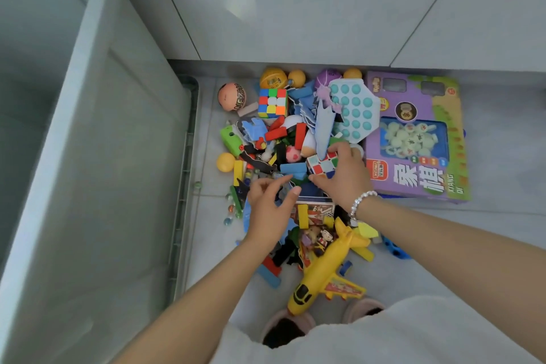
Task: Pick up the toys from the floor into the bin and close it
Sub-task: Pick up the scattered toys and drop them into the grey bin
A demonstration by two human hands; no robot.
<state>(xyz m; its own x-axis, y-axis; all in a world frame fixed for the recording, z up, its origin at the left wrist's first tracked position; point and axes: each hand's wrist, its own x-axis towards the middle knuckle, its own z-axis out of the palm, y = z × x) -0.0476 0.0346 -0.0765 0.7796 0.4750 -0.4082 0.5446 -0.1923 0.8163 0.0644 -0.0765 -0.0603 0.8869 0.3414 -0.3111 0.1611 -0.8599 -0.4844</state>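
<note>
Cube (pixel 322 164) gripped under right hand (pixel 342 177) | left hand (pixel 270 210) spread flat on toy pile (pixel 295 139) beside it

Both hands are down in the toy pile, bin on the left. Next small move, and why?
Probably lift the right hand with the puzzle cube its fingers curl round and carry it left over the bin wall. The cube looks gripped already, the bin stands open beside the pile, and the left hand lies flat on loose pieces with nothing gripped.
</note>
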